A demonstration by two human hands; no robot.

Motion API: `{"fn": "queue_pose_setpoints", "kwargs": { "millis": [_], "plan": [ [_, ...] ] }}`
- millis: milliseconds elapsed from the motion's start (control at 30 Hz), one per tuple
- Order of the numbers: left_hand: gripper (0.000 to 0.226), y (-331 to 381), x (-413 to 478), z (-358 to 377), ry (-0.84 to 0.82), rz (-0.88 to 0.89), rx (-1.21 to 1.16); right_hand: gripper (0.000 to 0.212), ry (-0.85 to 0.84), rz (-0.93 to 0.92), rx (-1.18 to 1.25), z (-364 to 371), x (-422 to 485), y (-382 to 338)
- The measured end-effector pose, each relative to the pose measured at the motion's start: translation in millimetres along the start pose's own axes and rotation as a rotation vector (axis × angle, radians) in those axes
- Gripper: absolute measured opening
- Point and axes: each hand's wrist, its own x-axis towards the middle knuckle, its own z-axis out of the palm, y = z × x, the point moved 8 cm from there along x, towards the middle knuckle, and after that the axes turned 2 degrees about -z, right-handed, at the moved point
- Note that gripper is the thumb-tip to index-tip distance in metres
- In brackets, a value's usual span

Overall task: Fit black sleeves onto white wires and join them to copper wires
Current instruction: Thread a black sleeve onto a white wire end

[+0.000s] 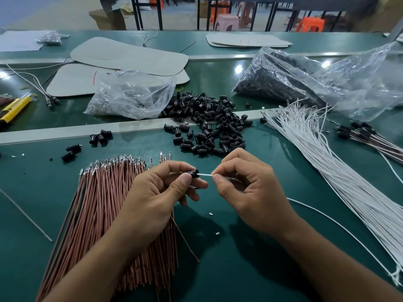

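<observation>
at the near edge of the green table (239,269), just above a fanned bundle of copper wires (104,203), the two hands meet. the left hand (161,192) is curled, its thumb and forefinger pinching a small black sleeve (194,173). the right hand (248,188) is curled as well, nipping a white wire (206,175) between thumb and forefinger close behind its tip. a short bare stretch of wire shows between the fingers and the sleeve's mouth. the rest of the wire trails out from under the right palm and away across the table to the right. one loose copper wire (187,243) slants out below the left hand; whether that hand holds it cannot be told.

both parts look nearly weightless. the sleeve seems to be hard, smooth plastic, small enough to roll or pop out of a loose pinch, so it is best held across its body with the open end left clear. the wire looks thin and limp and would likely bow if pushed from far back, so the grip belongs near the tip, shifted back in short bites as it feeds through.

spare sleeves lie in a pile (209,127) beyond the hands, and more white wires lie in a sheaf (322,162) to the right.
</observation>
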Motion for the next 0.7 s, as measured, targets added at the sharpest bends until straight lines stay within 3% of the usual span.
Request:
{"fn": "queue_pose_setpoints", "kwargs": {
  "millis": [333, 700],
  "plan": [
    [0.022, 2.8, -2.3, -1.8, 0.029, 0.043, 0.076, 0.005, -0.047, -0.041, -0.070, 1.2, -1.6, -4.9],
    [0.019, -1.7, -3.6, 6.9, -0.061, 0.067, 0.131, 0.001, -0.048, -0.090, -0.125, 7.5, -2.3, -5.2]
  ]
}}
